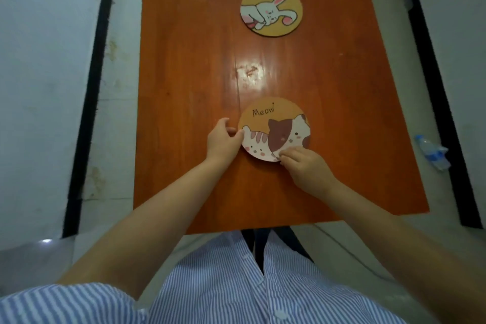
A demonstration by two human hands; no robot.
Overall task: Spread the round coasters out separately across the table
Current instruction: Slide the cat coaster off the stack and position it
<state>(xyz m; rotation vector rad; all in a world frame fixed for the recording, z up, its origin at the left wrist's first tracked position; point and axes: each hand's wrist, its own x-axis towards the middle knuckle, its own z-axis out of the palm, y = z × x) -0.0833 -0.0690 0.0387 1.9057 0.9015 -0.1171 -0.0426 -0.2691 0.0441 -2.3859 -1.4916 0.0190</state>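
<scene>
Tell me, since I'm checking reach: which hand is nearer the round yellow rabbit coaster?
Left, narrowly. The left hand grips the cat coaster's left edge; the right hand pinches its near edge, farther from the rabbit coaster.

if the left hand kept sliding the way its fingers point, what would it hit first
The left hand points right and already touches the cat coaster; past it, bare table as far as shown.

Bare forearms, left hand [223, 141] and right hand [305, 166] without rings or watch. Blue-and-white vertical-striped button shirt [223, 284], short sleeves, small white buttons, front placket open at hem.
</scene>
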